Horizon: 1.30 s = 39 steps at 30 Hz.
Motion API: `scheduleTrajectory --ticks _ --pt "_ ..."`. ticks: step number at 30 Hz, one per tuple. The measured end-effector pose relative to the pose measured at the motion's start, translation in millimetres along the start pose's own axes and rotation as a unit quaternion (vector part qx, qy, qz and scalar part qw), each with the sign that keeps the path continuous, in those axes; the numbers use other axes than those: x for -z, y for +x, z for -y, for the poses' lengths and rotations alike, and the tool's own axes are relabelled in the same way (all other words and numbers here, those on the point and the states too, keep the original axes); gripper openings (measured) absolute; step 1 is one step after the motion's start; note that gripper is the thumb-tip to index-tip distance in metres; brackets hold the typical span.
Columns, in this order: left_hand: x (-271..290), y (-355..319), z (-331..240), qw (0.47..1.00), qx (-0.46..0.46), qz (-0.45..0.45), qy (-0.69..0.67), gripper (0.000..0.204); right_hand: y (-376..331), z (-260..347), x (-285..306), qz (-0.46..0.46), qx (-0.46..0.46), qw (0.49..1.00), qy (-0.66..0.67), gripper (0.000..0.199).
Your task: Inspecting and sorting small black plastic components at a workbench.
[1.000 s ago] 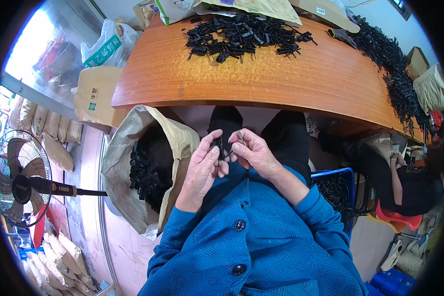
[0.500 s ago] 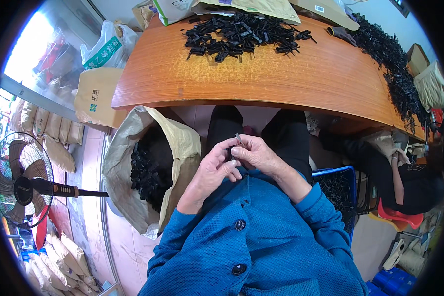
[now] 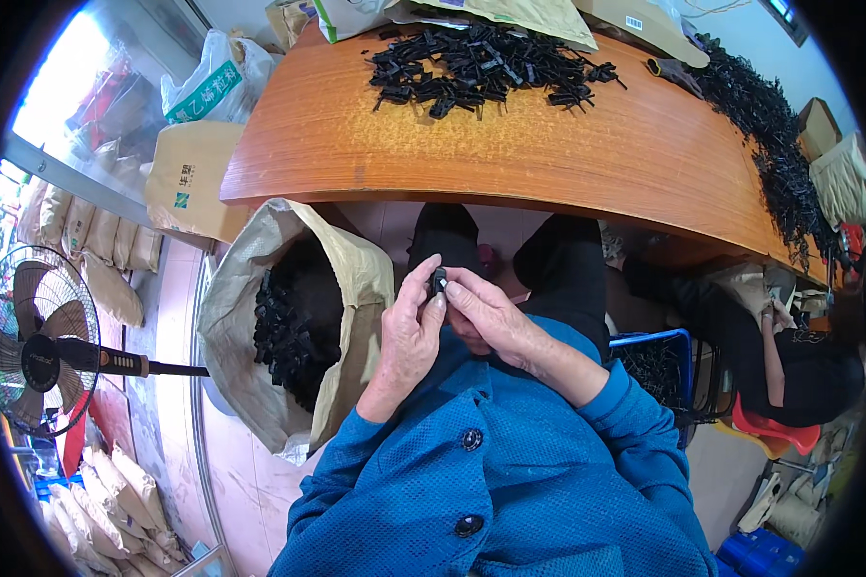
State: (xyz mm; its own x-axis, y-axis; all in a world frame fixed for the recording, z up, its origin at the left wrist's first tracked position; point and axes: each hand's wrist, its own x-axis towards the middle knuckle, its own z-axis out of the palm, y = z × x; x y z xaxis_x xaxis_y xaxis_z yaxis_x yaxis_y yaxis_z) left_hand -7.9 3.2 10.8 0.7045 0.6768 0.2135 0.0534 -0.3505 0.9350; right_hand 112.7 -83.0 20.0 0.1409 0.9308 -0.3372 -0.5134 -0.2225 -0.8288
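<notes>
My left hand point(image 3: 410, 329) and my right hand point(image 3: 488, 315) meet over my lap, fingers closed on one small black plastic part point(image 3: 439, 280). Its top end shows between thumbs and fingertips; the rest is hidden by my hands. Just left of them stands a large woven sack point(image 3: 361, 288), its mouth folded wide. Inside lie many similar black parts point(image 3: 293, 337). On the wooden table point(image 3: 308, 144) ahead, a loose pile of thin black plastic pieces point(image 3: 491, 67) is spread out.
At right, a co-worker's arm point(image 3: 773, 356) shows beside a red stool point(image 3: 779, 430). A blue crate point(image 3: 688, 361) with black pieces stands by my right leg. More black parts point(image 3: 765, 125) heap along the table's right end. A fan point(image 3: 43, 351) stands at far left.
Both hands have shifted slightly left, and the fingers have changed their hold. The stem that stuck up above the fingertips has gone from view; a black end shows there now.
</notes>
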Motion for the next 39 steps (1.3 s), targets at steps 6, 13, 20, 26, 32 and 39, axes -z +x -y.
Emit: scheduleTrajectory --ticks 6,13,20,26,32,39 --pt "2 -1 -1 1.000 -0.001 -0.006 -0.003 0.042 4 1 -4 0.002 -0.003 1.000 -0.017 0.031" --pt "4 1 0 0.995 -0.056 -0.058 0.055 0.041 13 4 -12 0.004 0.001 1.000 -0.028 0.025" --pt "33 6 6 0.987 -0.061 -0.098 0.109 0.034 56 37 -8 0.163 0.031 0.965 -0.204 0.024" --pt "103 4 4 0.969 0.010 -0.235 0.075 0.033 156 86 70 -0.063 0.265 0.758 -0.593 0.036" --pt "144 -9 41 0.923 0.087 -0.133 0.350 0.041 200 116 82 -0.221 0.185 0.479 -0.829 0.040" --pt "140 2 38 0.878 0.181 -0.105 0.430 0.046 218 131 122 -0.232 0.408 0.595 -0.653 0.018"
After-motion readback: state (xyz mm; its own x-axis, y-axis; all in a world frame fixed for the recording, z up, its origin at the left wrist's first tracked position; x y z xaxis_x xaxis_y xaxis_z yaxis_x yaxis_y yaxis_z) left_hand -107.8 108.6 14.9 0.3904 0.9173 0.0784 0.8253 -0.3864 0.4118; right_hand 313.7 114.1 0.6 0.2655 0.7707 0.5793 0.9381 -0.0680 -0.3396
